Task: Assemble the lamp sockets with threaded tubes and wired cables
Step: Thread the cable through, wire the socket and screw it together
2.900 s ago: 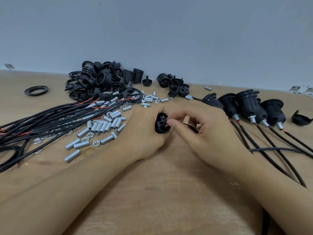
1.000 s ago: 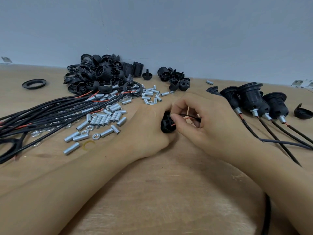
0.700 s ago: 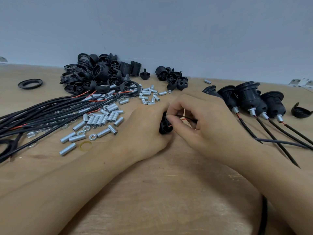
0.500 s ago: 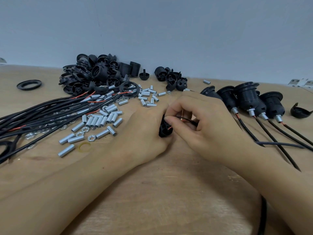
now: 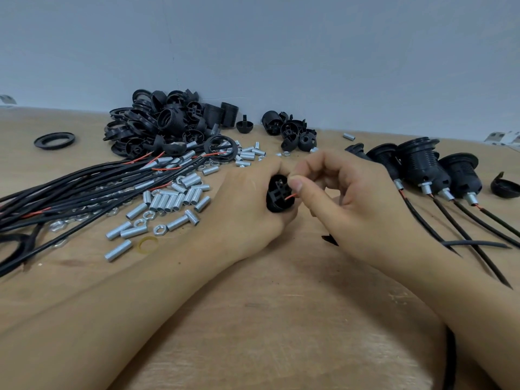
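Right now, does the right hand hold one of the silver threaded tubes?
No, the right hand pinches a thin red wire at the black socket part that the left hand holds.

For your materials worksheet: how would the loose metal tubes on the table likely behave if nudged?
The metal tubes are round and lying flat, so they would probably roll. They look small and hollow, so likely light and easily scattered.

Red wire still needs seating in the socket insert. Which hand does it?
Right hand: it already pinches the red wire at the socket insert; left hand grips the insert.
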A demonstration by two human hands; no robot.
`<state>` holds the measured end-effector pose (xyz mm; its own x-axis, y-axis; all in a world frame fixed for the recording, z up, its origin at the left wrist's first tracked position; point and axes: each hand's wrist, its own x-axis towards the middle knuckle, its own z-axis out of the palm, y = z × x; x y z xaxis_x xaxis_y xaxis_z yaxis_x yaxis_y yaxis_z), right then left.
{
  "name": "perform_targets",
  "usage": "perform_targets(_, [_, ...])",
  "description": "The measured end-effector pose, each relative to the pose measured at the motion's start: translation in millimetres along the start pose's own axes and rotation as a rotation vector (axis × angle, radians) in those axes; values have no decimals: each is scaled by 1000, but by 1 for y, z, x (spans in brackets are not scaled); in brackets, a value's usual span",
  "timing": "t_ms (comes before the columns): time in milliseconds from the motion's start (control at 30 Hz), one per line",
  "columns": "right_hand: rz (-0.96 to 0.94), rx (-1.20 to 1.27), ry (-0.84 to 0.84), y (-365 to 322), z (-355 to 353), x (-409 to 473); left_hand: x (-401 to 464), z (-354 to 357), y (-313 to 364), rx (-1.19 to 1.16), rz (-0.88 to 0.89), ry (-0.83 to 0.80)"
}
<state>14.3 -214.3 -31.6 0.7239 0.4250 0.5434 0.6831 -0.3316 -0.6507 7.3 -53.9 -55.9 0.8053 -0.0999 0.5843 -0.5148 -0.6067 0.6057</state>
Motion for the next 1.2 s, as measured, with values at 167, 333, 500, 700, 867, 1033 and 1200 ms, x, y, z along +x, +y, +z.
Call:
perform_targets(167, [-40,-67,12,0,1,-1,0,1,0,43,7,-19])
perform_targets(333, [-57,-65,50,-1,4,-2,0,0,1,46,3,-22])
perform_targets(500, [-77,-77,69,-1,5,-2,-1,0,1,55,17,-45])
perform_targets(700, [-73,-62,30,-1,5,-2,-2,0,-1,49,33,-45])
perform_targets(867, [-80,-111,21,-2,4,-1,-1,1,-1,70,21,-71])
perform_targets(1033, [-35,-101,19,0,2,-2,-1,0,1,19,15,-84])
perform_targets(1200, [2,-23,31,-2,4,-2,-1,0,1,-116,-15,-23])
